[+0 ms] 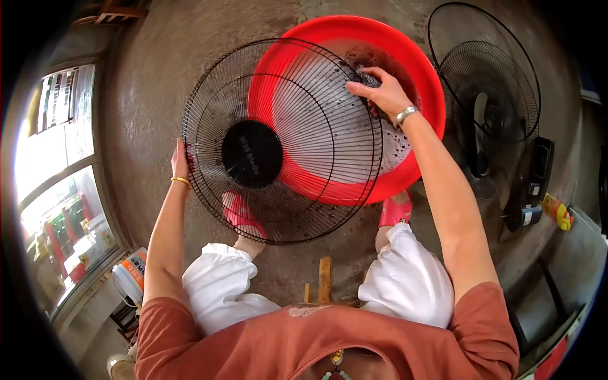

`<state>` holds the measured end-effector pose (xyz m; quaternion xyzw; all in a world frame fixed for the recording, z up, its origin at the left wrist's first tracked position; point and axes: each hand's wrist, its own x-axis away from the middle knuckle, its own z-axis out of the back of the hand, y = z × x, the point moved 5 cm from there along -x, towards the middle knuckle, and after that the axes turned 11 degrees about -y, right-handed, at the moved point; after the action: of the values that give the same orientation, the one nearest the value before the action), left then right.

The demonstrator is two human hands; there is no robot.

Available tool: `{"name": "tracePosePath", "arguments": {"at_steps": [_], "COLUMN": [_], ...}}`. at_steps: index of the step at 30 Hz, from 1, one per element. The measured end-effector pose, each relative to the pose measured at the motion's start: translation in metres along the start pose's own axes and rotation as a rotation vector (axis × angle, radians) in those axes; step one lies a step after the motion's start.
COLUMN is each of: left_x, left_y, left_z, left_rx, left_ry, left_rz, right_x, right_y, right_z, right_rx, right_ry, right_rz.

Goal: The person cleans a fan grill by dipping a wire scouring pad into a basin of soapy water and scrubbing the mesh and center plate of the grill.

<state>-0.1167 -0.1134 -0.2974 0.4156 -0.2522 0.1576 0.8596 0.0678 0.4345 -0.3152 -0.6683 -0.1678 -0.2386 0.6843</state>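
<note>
A round black wire fan grille (330,142) with a dark hub at its centre is held tilted in front of me, partly over a red basin (433,76). My left hand (181,161) is closed on the grille's left rim, its fingers partly hidden behind the wires. At the grille's upper right edge, my right hand (387,95) has its fingers curled round a small dark grey wad (367,77), perhaps a scouring pad or rag. Soapy water with white foam (396,149) and dark specks fills the basin.
To the right on the wet concrete floor (152,76) lies a black fan (487,107) with its rear grille, and a thin black ring (538,82) rests over it. A black fan base part (538,171) is nearby. A white bucket (132,275) stands at left.
</note>
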Motion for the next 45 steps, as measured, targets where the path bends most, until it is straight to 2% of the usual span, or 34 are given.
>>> {"name": "tracePosePath", "arguments": {"at_steps": [1, 5, 9, 11, 12, 13, 14, 17, 20, 21, 24, 26, 28, 30, 31, 32, 34, 36, 37, 40, 41, 44, 45], "left_x": [0.001, 0.015, 0.086, 0.105, 0.122, 0.123, 0.120, 0.080, 0.067, 0.070, 0.081, 0.061, 0.045, 0.045, 0.048, 0.050, 0.054, 0.056, 0.058, 0.056, 0.038, 0.042, 0.043], "left_y": [0.003, -0.013, -0.041, -0.096, -0.084, -0.087, -0.089, -0.085, -0.054, -0.045, -0.023, -0.052, -0.071, -0.070, -0.065, -0.062, -0.055, -0.052, -0.050, -0.042, -0.062, -0.038, -0.030], "left_z": [-0.002, -0.011, -0.041, -0.035, -0.044, -0.041, -0.037, -0.004, 0.002, -0.001, -0.028, -0.001, 0.014, 0.011, 0.007, 0.002, -0.007, -0.005, -0.004, -0.004, 0.017, -0.005, -0.013], "left_rx": [0.056, 0.319, 0.636, 0.648, 0.633, 0.602, 0.567, 0.449, 0.352, 0.324, 0.493, 0.391, 0.287, 0.288, 0.315, 0.378, 0.503, 0.509, 0.511, 0.423, 0.314, 0.265, 0.256], "left_ry": [-0.031, -0.182, -0.348, -0.398, -0.306, -0.214, -0.122, -0.076, 0.051, 0.089, 0.149, 0.078, 0.080, 0.070, 0.065, 0.024, -0.060, -0.062, -0.062, 0.016, -0.066, 0.054, 0.072], "left_rz": [-0.004, 0.058, 0.265, 0.431, 0.448, 0.434, 0.418, 0.373, 0.308, 0.299, 0.191, 0.288, 0.355, 0.363, 0.352, 0.308, 0.219, 0.221, 0.223, 0.230, 0.256, 0.225, 0.235], "right_x": [0.005, 0.029, 0.038, 0.038, 0.038, 0.043, 0.041, 0.032, 0.022, 0.016, 0.008, 0.032, 0.060, 0.070, 0.077, 0.085, 0.074, 0.045, 0.035, 0.037, 0.038, 0.057, 0.052], "right_y": [0.004, 0.010, 0.028, 0.036, 0.036, 0.028, 0.033, 0.045, 0.062, 0.075, 0.091, 0.054, 0.007, -0.008, -0.013, -0.019, 0.004, 0.042, 0.058, 0.037, 0.018, -0.048, -0.048], "right_z": [-0.003, -0.004, 0.003, 0.002, 0.002, 0.003, 0.013, 0.037, 0.025, 0.021, 0.033, 0.040, 0.027, -0.002, -0.019, -0.033, -0.035, -0.015, -0.005, 0.020, 0.019, -0.011, -0.020], "right_rx": [-0.080, -0.300, -0.136, -0.126, -0.116, -0.034, 0.063, 0.414, 0.956, 1.077, 0.713, 0.510, 0.277, 0.049, 0.078, 0.300, 0.341, 0.413, 0.559, 0.306, 0.216, 0.281, 0.315], "right_ry": [0.032, 0.179, 0.359, 0.391, 0.407, 0.375, 0.452, 0.680, 0.706, 0.573, 0.325, 0.432, 0.339, 0.259, 0.321, 0.427, 0.501, 0.423, 0.271, 0.403, 0.444, 0.353, 0.371], "right_rz": [-0.038, 0.153, 0.206, 0.266, 0.306, 0.314, 0.294, 0.254, 0.322, 0.262, 0.090, 0.187, 0.382, 0.597, 0.663, 0.726, 0.645, 0.346, 0.114, 0.231, 0.442, 0.710, 0.708]}}
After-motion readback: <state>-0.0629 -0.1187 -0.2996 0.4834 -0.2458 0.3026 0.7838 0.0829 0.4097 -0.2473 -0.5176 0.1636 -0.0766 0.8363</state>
